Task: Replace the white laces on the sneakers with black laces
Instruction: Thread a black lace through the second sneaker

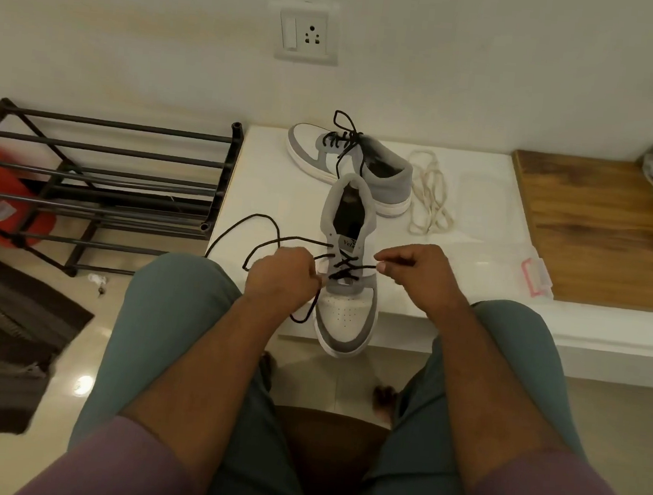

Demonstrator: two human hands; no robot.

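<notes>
My left hand [280,278] and right hand [420,270] each pinch a black lace [349,267] end beside the sneaker [348,273], which lies heel-away at the ledge's [273,202] front edge.

Two sneakers [346,289] [349,161], two hands [282,279] [422,272], one shoe rack [99,185], one wall socket [307,36].

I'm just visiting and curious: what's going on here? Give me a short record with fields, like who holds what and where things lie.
activity: lacing the near sneaker with a black lace
left hand: closed on one end of the black lace
right hand: pinching the other end
near sneaker position: toe hangs over the edge of the white ledge
far sneaker: already has black laces, lies behind
white laces: loose heap to the right of the far sneaker
shoe rack: left of the ledge
</notes>
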